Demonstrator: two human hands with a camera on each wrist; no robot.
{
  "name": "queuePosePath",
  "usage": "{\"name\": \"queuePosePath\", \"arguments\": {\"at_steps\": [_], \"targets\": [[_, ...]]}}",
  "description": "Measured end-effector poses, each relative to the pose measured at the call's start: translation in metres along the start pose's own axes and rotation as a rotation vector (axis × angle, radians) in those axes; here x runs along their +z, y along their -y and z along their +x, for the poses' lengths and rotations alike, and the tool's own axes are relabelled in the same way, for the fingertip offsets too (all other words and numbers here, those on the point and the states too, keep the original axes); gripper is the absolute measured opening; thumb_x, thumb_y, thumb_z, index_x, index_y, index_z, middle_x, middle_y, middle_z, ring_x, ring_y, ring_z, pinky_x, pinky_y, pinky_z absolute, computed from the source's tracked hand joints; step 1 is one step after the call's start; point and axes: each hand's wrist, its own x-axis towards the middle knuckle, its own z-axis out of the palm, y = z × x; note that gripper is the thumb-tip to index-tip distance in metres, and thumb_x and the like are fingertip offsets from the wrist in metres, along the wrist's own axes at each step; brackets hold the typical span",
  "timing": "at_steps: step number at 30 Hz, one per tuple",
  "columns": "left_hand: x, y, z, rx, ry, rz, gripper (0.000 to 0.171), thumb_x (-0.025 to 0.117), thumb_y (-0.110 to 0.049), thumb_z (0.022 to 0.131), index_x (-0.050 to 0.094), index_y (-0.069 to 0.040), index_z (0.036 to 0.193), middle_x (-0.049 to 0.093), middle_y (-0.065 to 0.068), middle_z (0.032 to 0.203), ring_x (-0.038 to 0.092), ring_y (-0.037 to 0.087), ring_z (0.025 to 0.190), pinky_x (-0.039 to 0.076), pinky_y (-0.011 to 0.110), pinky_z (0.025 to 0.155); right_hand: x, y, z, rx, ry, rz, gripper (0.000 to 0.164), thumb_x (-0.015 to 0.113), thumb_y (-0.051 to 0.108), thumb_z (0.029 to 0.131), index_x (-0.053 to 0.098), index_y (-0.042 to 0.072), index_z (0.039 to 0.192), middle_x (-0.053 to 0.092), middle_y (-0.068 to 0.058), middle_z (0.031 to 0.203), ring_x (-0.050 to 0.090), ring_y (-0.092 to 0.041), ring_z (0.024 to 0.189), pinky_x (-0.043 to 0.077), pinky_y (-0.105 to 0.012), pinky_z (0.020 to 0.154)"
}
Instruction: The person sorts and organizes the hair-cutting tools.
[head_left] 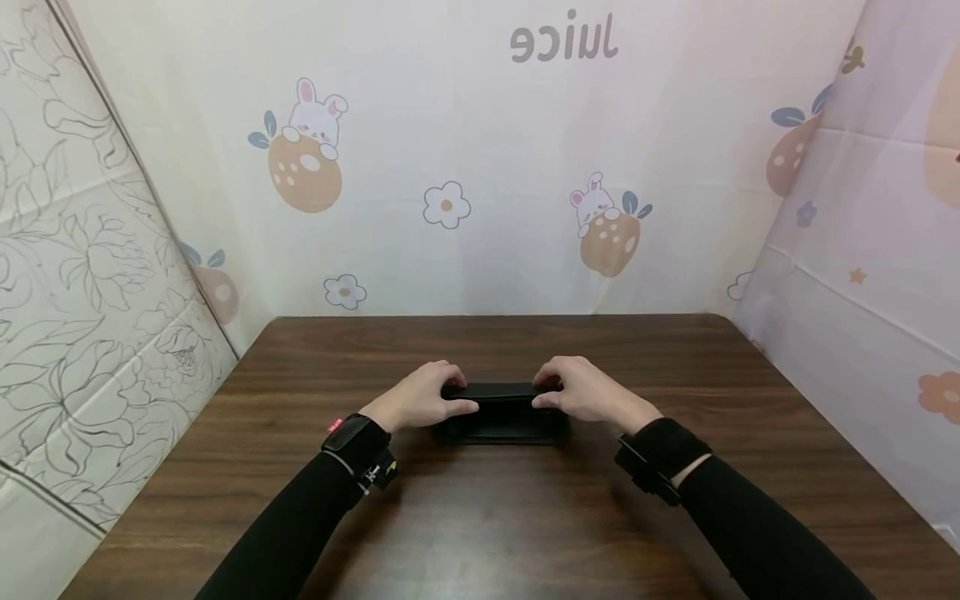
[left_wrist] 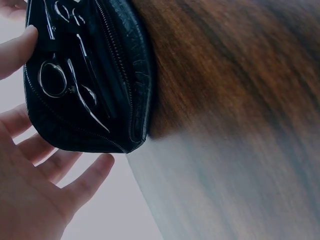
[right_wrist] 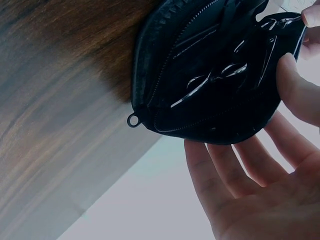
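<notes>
A black zip case (head_left: 501, 427) stands unzipped on the table, its far flap raised. My left hand (head_left: 422, 395) grips the flap's left end, thumb on the inner side and fingers behind. On the right end my right hand (head_left: 591, 392) holds the same flap in a like pinch. The left wrist view shows small metal scissors (left_wrist: 89, 111) and other slim metal tools lying against the case's dark lining. In the right wrist view a round zip pull (right_wrist: 133, 120) hangs at the case's corner. Some tools are too dark to tell apart.
The case rests on a dark wood-grain table (head_left: 480, 517). Behind the table hangs a pale curtain (head_left: 517, 250) printed with rabbits, fruit and flowers. A white floral panel (head_left: 90, 267) stands along the left side. Both wrists wear black bands.
</notes>
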Motion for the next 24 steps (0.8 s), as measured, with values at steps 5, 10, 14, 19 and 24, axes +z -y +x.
{"name": "queuePosePath", "arguments": {"at_steps": [5,10,14,19,24], "targets": [[0.0009,-0.0003,-0.0003,-0.011,0.004,0.004,0.049,0.072,-0.046,0.094,0.067,-0.006,0.122,0.063,0.006,0.120,0.057,0.022,0.114,0.046,0.043,0.102,0.0002,-0.0008,-0.0006,0.003,0.023,-0.009,0.033,0.078,0.027,0.092,0.072,0.005,0.115,0.066,0.000,0.104,0.062,-0.019,0.097,0.051,-0.040,0.085],[0.0018,-0.0009,0.0008,-0.032,0.019,0.012,0.049,0.073,-0.045,0.093,0.067,-0.007,0.123,0.062,0.007,0.123,0.054,0.024,0.119,0.044,0.045,0.104,0.0002,-0.0004,-0.0003,0.004,0.038,-0.023,0.034,0.078,0.029,0.092,0.072,0.005,0.116,0.066,0.000,0.106,0.062,-0.020,0.100,0.051,-0.042,0.089],[0.0033,0.0003,0.0019,-0.043,0.036,0.021,0.051,0.074,-0.045,0.092,0.066,-0.007,0.126,0.061,0.008,0.127,0.052,0.025,0.122,0.043,0.046,0.106,0.0014,0.0003,0.0008,0.005,0.053,-0.057,0.036,0.077,0.029,0.092,0.071,0.005,0.119,0.066,-0.002,0.110,0.062,-0.022,0.105,0.050,-0.045,0.093],[0.0069,0.0033,0.0025,-0.034,0.057,0.008,0.061,0.073,-0.044,0.092,0.060,-0.003,0.136,0.057,0.012,0.136,0.050,0.029,0.129,0.040,0.048,0.109,0.0033,0.0001,0.0005,0.016,0.069,-0.103,0.041,0.077,0.033,0.091,0.070,0.007,0.122,0.065,-0.004,0.117,0.060,-0.026,0.112,0.048,-0.049,0.097],[0.0089,0.0035,0.0037,-0.038,0.076,0.004,0.067,0.073,-0.044,0.092,0.055,-0.003,0.142,0.053,0.014,0.141,0.047,0.031,0.133,0.038,0.049,0.111,0.0046,-0.0019,0.0007,0.021,0.079,-0.127,0.047,0.076,0.037,0.090,0.069,0.008,0.126,0.063,-0.006,0.122,0.058,-0.028,0.116,0.047,-0.050,0.099]]}}
